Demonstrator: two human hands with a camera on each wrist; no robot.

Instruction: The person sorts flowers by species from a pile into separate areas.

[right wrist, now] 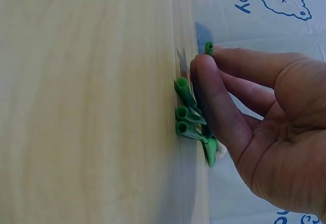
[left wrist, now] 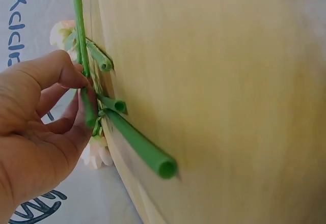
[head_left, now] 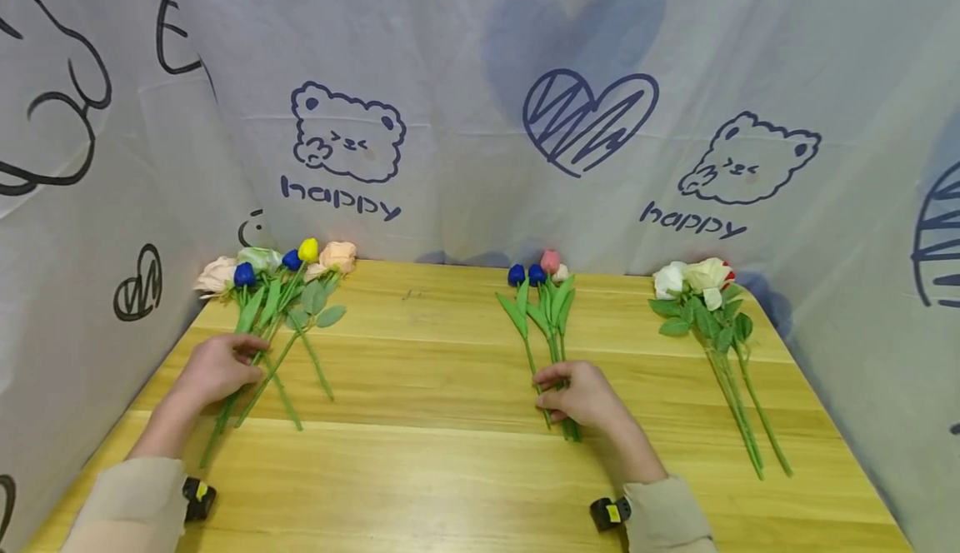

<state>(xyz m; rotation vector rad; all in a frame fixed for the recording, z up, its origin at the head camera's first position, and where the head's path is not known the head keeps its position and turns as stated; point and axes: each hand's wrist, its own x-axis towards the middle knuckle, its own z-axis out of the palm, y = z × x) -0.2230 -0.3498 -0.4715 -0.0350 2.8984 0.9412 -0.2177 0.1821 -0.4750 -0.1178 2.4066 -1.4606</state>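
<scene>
In the head view, my left hand (head_left: 225, 367) pinches a green flower stem (left wrist: 87, 109) between thumb and fingers. It is in the left-hand bunch, where blue tulips (head_left: 244, 275), a yellow tulip (head_left: 308, 250) and pale peach blooms (head_left: 337, 256) lie with crossing stems; which bloom tops the pinched stem I cannot tell. At the middle of the table, my right hand (head_left: 581, 395) pinches the stem of the leftmost blue tulip (head_left: 516, 275). Beside it lie another blue tulip (head_left: 537, 275), a pink tulip (head_left: 551, 261) and a small whitish bloom (head_left: 561, 272), their stem ends (right wrist: 182, 113) close under the fingers.
White and cream roses (head_left: 707, 275), with some red behind, lie at the right of the wooden table (head_left: 450, 470), their long stems (head_left: 738, 420) pointing toward me. A printed cloth (head_left: 465, 161) hangs behind the table and along both sides.
</scene>
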